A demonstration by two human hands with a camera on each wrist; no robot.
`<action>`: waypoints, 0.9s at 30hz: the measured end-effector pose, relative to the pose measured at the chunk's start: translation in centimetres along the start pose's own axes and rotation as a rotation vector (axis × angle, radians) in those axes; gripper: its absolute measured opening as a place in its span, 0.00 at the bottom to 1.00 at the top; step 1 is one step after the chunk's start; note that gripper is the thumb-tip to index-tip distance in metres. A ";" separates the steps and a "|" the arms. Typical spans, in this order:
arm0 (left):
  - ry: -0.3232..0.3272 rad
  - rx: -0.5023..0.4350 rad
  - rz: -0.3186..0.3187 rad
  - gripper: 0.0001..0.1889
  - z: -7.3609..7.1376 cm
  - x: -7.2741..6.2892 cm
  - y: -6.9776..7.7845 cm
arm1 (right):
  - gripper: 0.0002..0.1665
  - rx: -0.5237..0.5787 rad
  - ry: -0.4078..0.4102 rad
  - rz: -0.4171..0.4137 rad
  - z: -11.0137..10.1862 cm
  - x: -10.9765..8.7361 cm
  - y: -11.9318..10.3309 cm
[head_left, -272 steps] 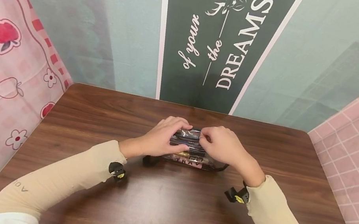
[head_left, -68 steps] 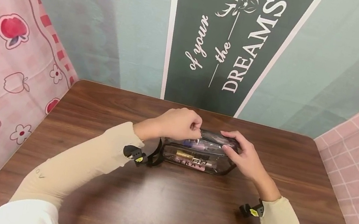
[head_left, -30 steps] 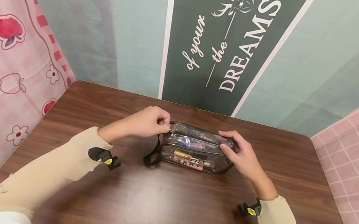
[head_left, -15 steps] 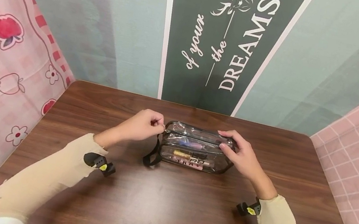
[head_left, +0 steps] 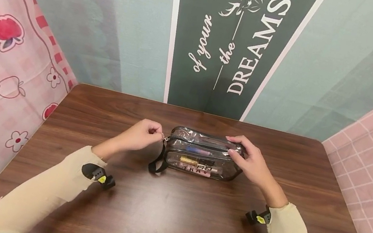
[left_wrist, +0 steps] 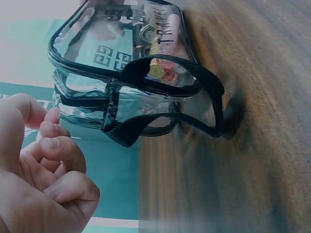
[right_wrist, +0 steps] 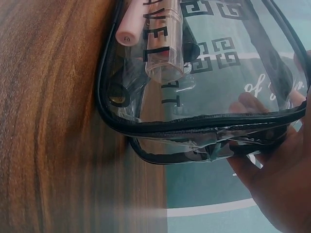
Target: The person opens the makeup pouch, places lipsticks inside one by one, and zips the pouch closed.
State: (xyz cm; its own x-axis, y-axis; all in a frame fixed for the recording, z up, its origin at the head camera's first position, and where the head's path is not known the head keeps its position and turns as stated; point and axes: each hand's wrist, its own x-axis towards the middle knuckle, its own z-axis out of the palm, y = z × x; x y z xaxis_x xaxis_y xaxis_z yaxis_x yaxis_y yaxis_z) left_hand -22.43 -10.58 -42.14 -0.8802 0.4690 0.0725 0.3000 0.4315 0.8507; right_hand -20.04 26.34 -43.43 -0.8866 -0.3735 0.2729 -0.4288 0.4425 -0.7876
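A clear zip-up toiletry bag with black piping and dark lettering stands on the wooden table, its zipper running along the top. My left hand pinches the small metal zipper pull at the bag's left end; in the left wrist view the thumb and index finger meet there. The zipper track looks drawn together along the top. My right hand holds the bag's right end, thumb on the near side of the top and fingers behind. Through the plastic show a gold-capped tube and a pink tube.
A black strap loop hangs from the bag's left end onto the brown table. Behind the table hangs a green cloth with white lettering. Pink patterned cloths flank both sides.
My left hand has travelled left along the top with the zipper pull, from mid-bag to just past the left end, then dipped slightly. The right hand has moved to the right end and holds steady.
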 end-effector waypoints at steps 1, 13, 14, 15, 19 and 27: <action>-0.002 -0.009 -0.009 0.18 0.0 -0.1 0.0 | 0.21 0.001 0.000 -0.001 0.0 0.0 0.0; -0.043 -0.201 -0.170 0.11 1.0 -0.4 -1.6 | 0.20 0.008 0.001 -0.026 0.0 0.0 0.2; -0.045 -0.205 -0.174 0.11 1.1 -0.4 -1.7 | 0.20 0.009 0.001 -0.026 0.0 0.0 0.2; -0.049 -0.215 -0.179 0.11 1.2 -0.4 -1.9 | 0.20 0.008 0.001 -0.026 0.0 0.0 0.2; -0.071 -0.246 -0.212 0.09 1.6 -0.4 -2.6 | 0.20 0.006 0.002 -0.030 0.1 0.1 0.2; -0.101 -0.268 -0.228 0.12 2.1 -0.5 -3.3 | 0.20 0.016 -0.001 -0.028 0.1 0.1 0.2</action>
State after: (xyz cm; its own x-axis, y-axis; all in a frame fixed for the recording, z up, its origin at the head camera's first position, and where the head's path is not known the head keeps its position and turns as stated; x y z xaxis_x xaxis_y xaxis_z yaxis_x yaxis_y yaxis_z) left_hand -22.24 -10.60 -46.03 -0.8684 0.4637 -0.1753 -0.0188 0.3225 0.9464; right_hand -20.22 26.31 -43.62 -0.8741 -0.3862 0.2947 -0.4508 0.4191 -0.7881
